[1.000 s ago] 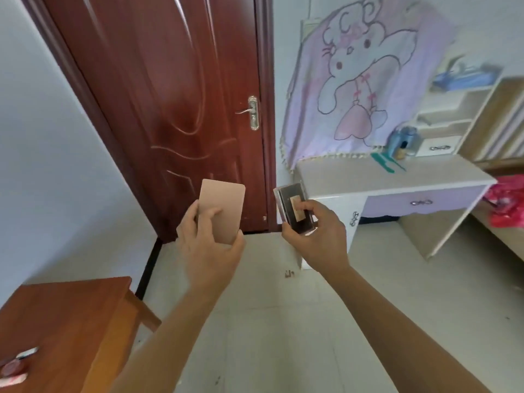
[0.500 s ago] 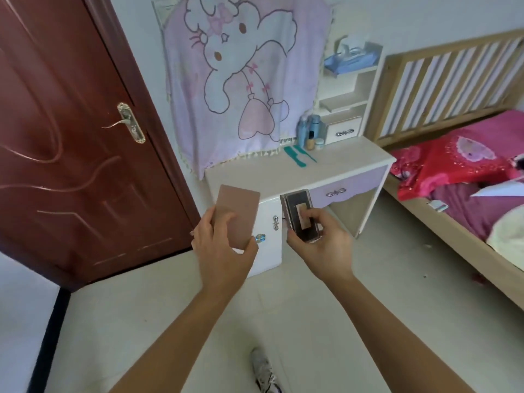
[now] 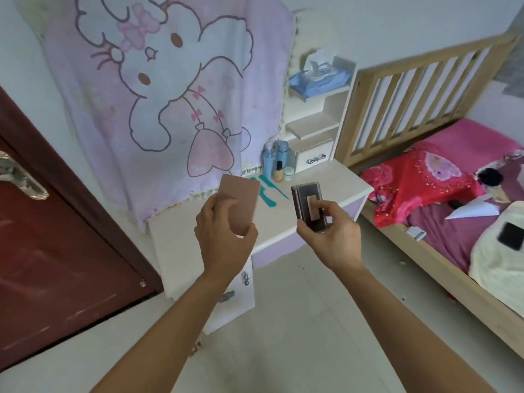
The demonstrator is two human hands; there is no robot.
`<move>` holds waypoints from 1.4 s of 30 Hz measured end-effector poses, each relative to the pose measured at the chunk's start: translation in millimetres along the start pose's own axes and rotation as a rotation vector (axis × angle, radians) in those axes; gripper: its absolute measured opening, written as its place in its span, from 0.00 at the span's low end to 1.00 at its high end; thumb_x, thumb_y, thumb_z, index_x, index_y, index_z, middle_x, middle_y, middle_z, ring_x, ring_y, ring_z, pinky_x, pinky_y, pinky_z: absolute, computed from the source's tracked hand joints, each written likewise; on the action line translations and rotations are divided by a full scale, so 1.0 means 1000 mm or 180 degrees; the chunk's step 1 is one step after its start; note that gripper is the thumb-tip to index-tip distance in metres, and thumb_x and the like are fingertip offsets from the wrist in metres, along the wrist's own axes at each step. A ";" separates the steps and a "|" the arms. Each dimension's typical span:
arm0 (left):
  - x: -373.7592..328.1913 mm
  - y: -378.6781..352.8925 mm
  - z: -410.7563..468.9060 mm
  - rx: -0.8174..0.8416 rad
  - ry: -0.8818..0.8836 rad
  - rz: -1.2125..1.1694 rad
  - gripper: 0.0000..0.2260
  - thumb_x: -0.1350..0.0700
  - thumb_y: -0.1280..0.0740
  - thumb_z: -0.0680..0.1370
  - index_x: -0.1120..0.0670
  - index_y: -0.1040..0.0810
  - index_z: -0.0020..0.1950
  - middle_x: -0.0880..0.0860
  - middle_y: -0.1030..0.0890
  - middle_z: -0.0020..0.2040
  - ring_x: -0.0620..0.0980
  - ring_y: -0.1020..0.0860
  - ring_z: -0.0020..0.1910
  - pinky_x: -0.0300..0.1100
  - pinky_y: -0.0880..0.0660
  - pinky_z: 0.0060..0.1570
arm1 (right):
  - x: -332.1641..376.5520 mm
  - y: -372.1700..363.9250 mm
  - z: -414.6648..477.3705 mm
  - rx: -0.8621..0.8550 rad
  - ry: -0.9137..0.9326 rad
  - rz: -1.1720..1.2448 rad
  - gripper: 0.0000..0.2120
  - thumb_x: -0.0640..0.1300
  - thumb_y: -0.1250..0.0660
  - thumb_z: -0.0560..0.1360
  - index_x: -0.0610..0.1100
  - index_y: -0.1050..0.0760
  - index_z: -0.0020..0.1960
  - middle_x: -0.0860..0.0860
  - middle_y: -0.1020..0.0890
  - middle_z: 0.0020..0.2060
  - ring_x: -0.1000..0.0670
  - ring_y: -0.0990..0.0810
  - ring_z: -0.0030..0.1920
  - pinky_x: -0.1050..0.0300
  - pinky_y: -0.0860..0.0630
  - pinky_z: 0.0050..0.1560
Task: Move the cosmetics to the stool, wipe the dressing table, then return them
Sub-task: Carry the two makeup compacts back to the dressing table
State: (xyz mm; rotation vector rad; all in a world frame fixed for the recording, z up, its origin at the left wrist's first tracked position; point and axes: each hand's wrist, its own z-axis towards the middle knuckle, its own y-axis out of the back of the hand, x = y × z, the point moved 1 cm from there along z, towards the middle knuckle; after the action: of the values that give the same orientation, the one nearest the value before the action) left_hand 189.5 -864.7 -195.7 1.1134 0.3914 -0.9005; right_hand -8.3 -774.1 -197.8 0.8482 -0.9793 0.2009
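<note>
My left hand (image 3: 224, 236) grips a flat rose-gold palette case (image 3: 241, 204) by its lower end, held upright over the front of the white dressing table (image 3: 198, 225). My right hand (image 3: 329, 234) pinches a dark, boxy compact (image 3: 307, 204) with a tan label, also above the table's front edge. At the back of the tabletop stand two blue bottles (image 3: 273, 158), a small amber bottle (image 3: 279, 173) and a little white jar (image 3: 288, 173). A teal comb (image 3: 268, 192) lies beside them.
A pink cartoon cloth (image 3: 158, 89) hangs behind the table. A shelf unit (image 3: 314, 129) holds a pack of wipes (image 3: 320, 80). A bed (image 3: 453, 194) with red and pink bedding fills the right. A dark red door (image 3: 56, 251) stands at the left. Pale floor lies below.
The view has swung right from the door and wooden stool to the dressing table, which is now much closer. Both hands keep their cases and now hover over the tabletop.
</note>
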 end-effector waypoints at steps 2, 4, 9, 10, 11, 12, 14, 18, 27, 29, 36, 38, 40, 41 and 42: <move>0.009 -0.014 0.024 0.0003 0.0085 0.0016 0.24 0.51 0.26 0.67 0.48 0.28 0.61 0.48 0.32 0.69 0.53 0.33 0.63 0.51 0.33 0.63 | -0.004 -0.014 0.029 0.0026 0.0004 -0.0057 0.22 0.63 0.30 0.62 0.63 0.27 0.56 0.65 0.19 0.43 0.57 0.19 0.43 0.61 0.23 0.41; 0.022 -0.034 0.046 0.0017 0.0294 -0.0005 0.24 0.51 0.25 0.67 0.47 0.28 0.61 0.47 0.32 0.69 0.51 0.33 0.62 0.52 0.31 0.62 | -0.011 -0.034 0.059 0.0146 0.0031 -0.0155 0.23 0.64 0.31 0.63 0.64 0.29 0.56 0.64 0.18 0.44 0.58 0.19 0.43 0.60 0.22 0.40; 0.064 -0.091 0.085 0.0051 0.0775 0.0167 0.25 0.51 0.26 0.67 0.46 0.28 0.62 0.47 0.32 0.68 0.51 0.32 0.62 0.54 0.28 0.61 | -0.047 -0.105 0.135 0.0724 0.0135 -0.0402 0.23 0.64 0.30 0.65 0.61 0.28 0.58 0.61 0.16 0.49 0.54 0.18 0.45 0.55 0.20 0.43; 0.074 -0.103 0.093 0.0064 0.0879 0.0221 0.25 0.50 0.26 0.67 0.46 0.28 0.63 0.48 0.32 0.68 0.51 0.32 0.62 0.54 0.28 0.61 | -0.056 -0.122 0.150 0.0880 0.0162 -0.0422 0.23 0.64 0.31 0.65 0.61 0.28 0.58 0.60 0.16 0.50 0.53 0.17 0.45 0.54 0.19 0.44; 0.082 -0.112 0.099 0.0097 0.0972 0.0271 0.26 0.50 0.26 0.67 0.46 0.29 0.63 0.48 0.32 0.68 0.51 0.32 0.62 0.53 0.28 0.61 | -0.064 -0.137 0.161 0.1034 0.0208 -0.0447 0.23 0.64 0.32 0.65 0.60 0.28 0.58 0.59 0.16 0.51 0.52 0.17 0.46 0.52 0.19 0.45; 0.092 -0.125 0.108 0.0118 0.1106 0.0335 0.27 0.50 0.26 0.66 0.46 0.29 0.63 0.48 0.32 0.68 0.51 0.31 0.62 0.53 0.28 0.60 | -0.073 -0.155 0.177 0.1226 0.0254 -0.0490 0.23 0.65 0.32 0.66 0.60 0.29 0.59 0.58 0.16 0.52 0.51 0.17 0.46 0.52 0.18 0.46; 0.109 -0.146 0.123 0.0141 0.1426 0.0426 0.28 0.51 0.25 0.65 0.47 0.30 0.63 0.48 0.31 0.66 0.51 0.31 0.61 0.50 0.27 0.56 | -0.090 -0.186 0.206 0.1643 0.0312 -0.0633 0.24 0.65 0.33 0.66 0.60 0.30 0.60 0.57 0.17 0.52 0.51 0.18 0.46 0.52 0.19 0.47; 0.134 -0.180 0.137 0.0185 0.2121 0.0466 0.29 0.51 0.25 0.67 0.48 0.31 0.65 0.50 0.31 0.67 0.52 0.30 0.60 0.45 0.30 0.50 | -0.115 -0.230 0.253 0.2395 0.0301 -0.1003 0.28 0.67 0.34 0.64 0.61 0.32 0.62 0.57 0.17 0.48 0.51 0.22 0.43 0.55 0.23 0.45; 0.191 -0.231 0.143 0.0596 0.2876 0.0572 0.28 0.47 0.27 0.68 0.47 0.31 0.65 0.50 0.31 0.66 0.50 0.31 0.61 0.44 0.32 0.49 | -0.139 -0.305 0.280 0.3168 0.0237 -0.1351 0.27 0.62 0.30 0.64 0.57 0.30 0.60 0.53 0.17 0.46 0.49 0.21 0.43 0.58 0.32 0.39; 0.211 -0.242 0.147 0.0873 0.2880 0.0616 0.27 0.46 0.27 0.69 0.48 0.32 0.65 0.50 0.31 0.67 0.52 0.31 0.62 0.44 0.33 0.48 | -0.144 -0.322 0.275 0.3123 0.0120 -0.1387 0.27 0.61 0.29 0.64 0.55 0.29 0.60 0.52 0.18 0.47 0.47 0.20 0.47 0.57 0.32 0.40; 0.247 -0.253 0.148 0.1208 0.2486 0.1071 0.28 0.44 0.30 0.71 0.52 0.33 0.67 0.53 0.35 0.70 0.56 0.35 0.66 0.48 0.27 0.48 | -0.152 -0.360 0.240 0.2748 0.0077 -0.1786 0.23 0.60 0.31 0.65 0.51 0.28 0.56 0.49 0.26 0.45 0.42 0.21 0.47 0.55 0.33 0.40; 0.254 -0.252 0.146 0.1414 0.2500 0.1066 0.31 0.41 0.31 0.73 0.51 0.35 0.72 0.54 0.40 0.74 0.56 0.39 0.71 0.52 0.26 0.55 | -0.155 -0.365 0.233 0.2694 0.0173 -0.1845 0.22 0.59 0.30 0.67 0.50 0.27 0.56 0.48 0.25 0.50 0.42 0.22 0.49 0.54 0.32 0.39; 0.258 -0.249 0.145 0.1694 0.2511 0.0970 0.34 0.37 0.34 0.74 0.49 0.40 0.76 0.54 0.46 0.78 0.55 0.45 0.75 0.53 0.29 0.61 | -0.157 -0.366 0.231 0.2690 0.0288 -0.1774 0.20 0.57 0.29 0.70 0.49 0.26 0.57 0.48 0.26 0.56 0.43 0.23 0.52 0.53 0.30 0.40; 0.259 -0.247 0.144 0.1804 0.2469 0.0936 0.35 0.36 0.35 0.75 0.48 0.42 0.77 0.54 0.49 0.79 0.55 0.47 0.76 0.53 0.31 0.63 | -0.158 -0.365 0.231 0.2680 0.0344 -0.1732 0.18 0.57 0.30 0.72 0.48 0.26 0.57 0.47 0.26 0.58 0.43 0.23 0.53 0.53 0.28 0.40; 0.258 -0.244 0.144 0.1873 0.2383 0.0926 0.35 0.36 0.35 0.75 0.48 0.42 0.77 0.54 0.51 0.80 0.55 0.49 0.77 0.53 0.31 0.64 | -0.158 -0.363 0.231 0.2663 0.0447 -0.1731 0.18 0.57 0.31 0.74 0.48 0.26 0.59 0.46 0.26 0.60 0.42 0.23 0.55 0.51 0.26 0.40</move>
State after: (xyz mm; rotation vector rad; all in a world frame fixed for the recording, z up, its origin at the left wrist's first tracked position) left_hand 130.6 -1139.6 -457.0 1.9984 0.5681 -0.3043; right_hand -63.3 -1149.0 -456.2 1.8042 -0.4774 0.1962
